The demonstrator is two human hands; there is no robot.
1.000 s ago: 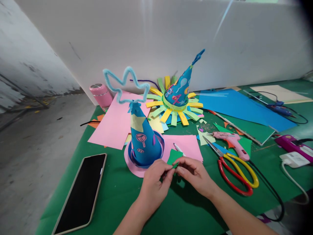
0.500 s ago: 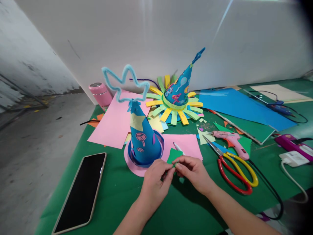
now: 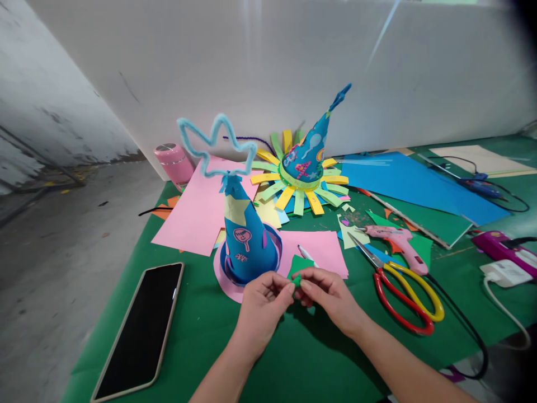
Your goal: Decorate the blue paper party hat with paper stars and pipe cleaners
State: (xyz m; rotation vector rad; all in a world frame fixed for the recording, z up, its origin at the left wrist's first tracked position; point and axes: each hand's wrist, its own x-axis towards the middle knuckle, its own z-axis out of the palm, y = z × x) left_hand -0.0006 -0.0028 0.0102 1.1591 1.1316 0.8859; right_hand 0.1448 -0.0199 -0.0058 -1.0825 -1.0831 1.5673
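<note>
Between the fingertips of my left hand (image 3: 264, 305) and my right hand (image 3: 329, 294) is a small piece of green paper (image 3: 297, 281), pinched from both sides. Fingers cover most of it. Just beyond my left hand stands a blue paper cone hat (image 3: 247, 246) with a pink brim, a yellow star shape and a light blue fuzzy star outline (image 3: 220, 120) on its tip. Behind my fingers a larger green paper piece (image 3: 300, 264) lies on a pink sheet (image 3: 327, 243), with a white marker (image 3: 307, 255) beside it.
Red-and-yellow-handled scissors (image 3: 403, 296) and a pink glue gun (image 3: 398, 238) lie at right, near a purple power strip (image 3: 499, 252). A phone (image 3: 140, 330) rests at left. Further back are a second cone hat (image 3: 308, 151), a pink bottle (image 3: 174, 165) and blue paper (image 3: 419, 179).
My left fingers have shifted and opened out a little, so more of the small green piece shows between my fingertips. Other things have stayed in place.
</note>
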